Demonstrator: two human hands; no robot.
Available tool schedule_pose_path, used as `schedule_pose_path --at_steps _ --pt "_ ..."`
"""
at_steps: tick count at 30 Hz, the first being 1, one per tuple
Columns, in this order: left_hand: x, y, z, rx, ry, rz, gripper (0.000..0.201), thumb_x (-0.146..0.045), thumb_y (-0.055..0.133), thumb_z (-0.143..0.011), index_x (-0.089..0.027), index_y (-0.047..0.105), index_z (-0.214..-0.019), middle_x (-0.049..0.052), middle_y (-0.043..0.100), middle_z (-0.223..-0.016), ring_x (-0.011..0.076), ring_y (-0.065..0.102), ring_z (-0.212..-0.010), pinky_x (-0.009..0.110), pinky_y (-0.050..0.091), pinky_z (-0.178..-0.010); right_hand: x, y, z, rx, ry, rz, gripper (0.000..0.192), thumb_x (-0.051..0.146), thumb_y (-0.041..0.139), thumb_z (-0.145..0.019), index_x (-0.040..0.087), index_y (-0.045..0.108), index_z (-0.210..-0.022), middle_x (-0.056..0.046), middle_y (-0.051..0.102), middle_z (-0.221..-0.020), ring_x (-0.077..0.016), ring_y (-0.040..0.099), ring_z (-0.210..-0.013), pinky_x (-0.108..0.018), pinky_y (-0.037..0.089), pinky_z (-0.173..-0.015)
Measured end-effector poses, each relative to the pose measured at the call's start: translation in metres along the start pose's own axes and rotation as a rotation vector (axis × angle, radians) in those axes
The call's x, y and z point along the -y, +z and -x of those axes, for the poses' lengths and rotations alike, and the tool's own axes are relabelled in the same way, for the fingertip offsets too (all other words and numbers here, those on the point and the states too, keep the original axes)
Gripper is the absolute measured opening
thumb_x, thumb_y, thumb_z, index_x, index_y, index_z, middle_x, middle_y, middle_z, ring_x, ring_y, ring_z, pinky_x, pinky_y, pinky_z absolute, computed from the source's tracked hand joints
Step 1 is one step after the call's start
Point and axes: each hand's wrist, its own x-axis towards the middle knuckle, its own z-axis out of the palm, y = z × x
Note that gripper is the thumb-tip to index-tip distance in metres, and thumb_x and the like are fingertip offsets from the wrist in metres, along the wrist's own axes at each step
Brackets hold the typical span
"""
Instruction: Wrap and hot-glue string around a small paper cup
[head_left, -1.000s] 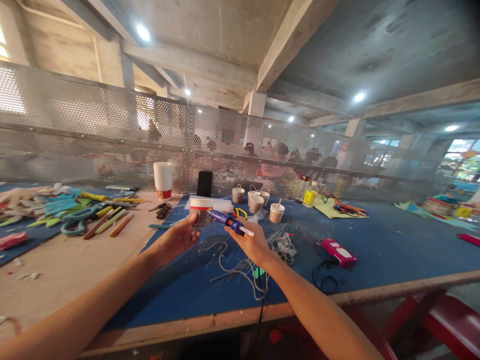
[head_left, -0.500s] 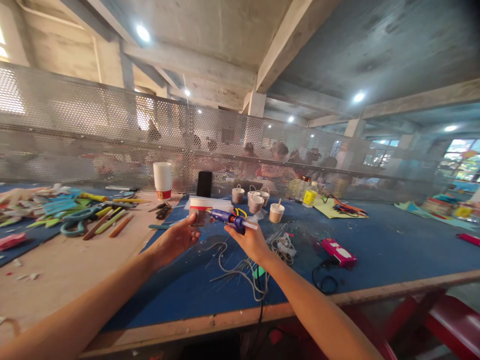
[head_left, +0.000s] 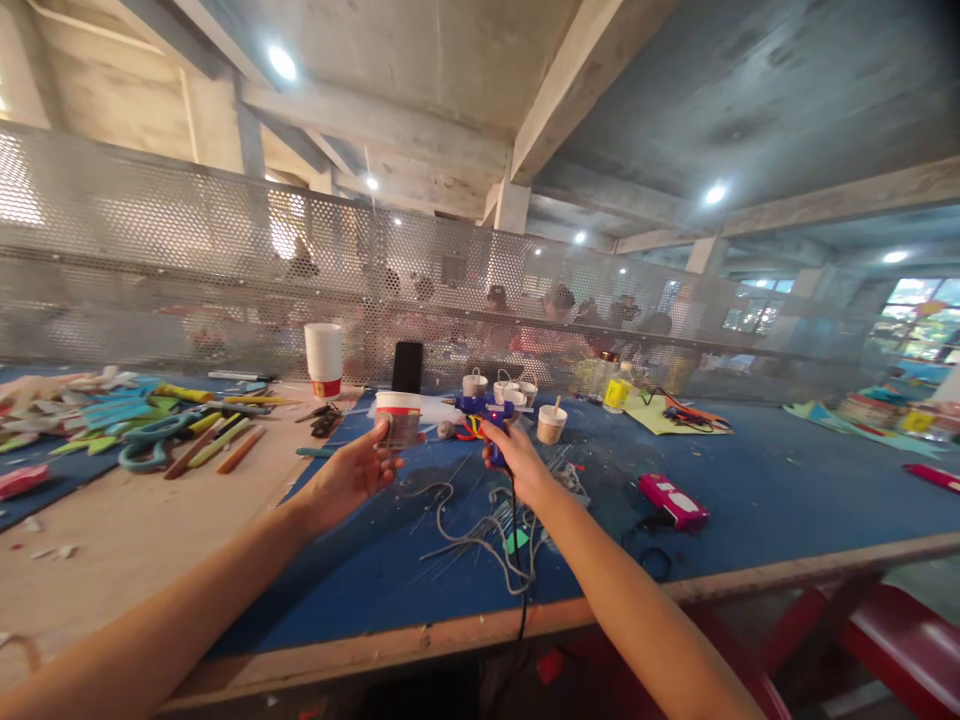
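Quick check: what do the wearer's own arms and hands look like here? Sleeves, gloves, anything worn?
Both forearms are bare for the whole length in view, with no sleeve edge showing. The left hand and right hand wear no gloves. No watch, bracelet or ring shows on either wrist or on the fingers, though the image is too soft to rule out something small.

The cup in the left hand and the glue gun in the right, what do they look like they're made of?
The cup in the left hand looks like thin paper or card: matte white rim, red band, darker lower body, though blur leaves it open. The glue gun in the right hand looks like moulded plastic: smooth, slightly glossy blue-purple shell, with a black cord hanging below.
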Motion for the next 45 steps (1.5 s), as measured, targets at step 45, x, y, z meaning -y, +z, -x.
schedule_pose_path --at_steps 45 --pt "0.009 0.004 -0.003 -0.078 0.202 -0.352 0.047 -0.044 0.078 -0.08 -0.021 0.071 -0.12 0.013 0.067 -0.136 0.0318 0.056 -0.131 0.041 0.04 -0.107 -0.013 0.055 -0.002 0.22 -0.204 0.197 0.029 0.047 0.077 -0.076 0.019 0.068 -0.077 0.003 0.066 -0.067 -0.0152 0.065 -0.066 -0.028 0.05 -0.074"
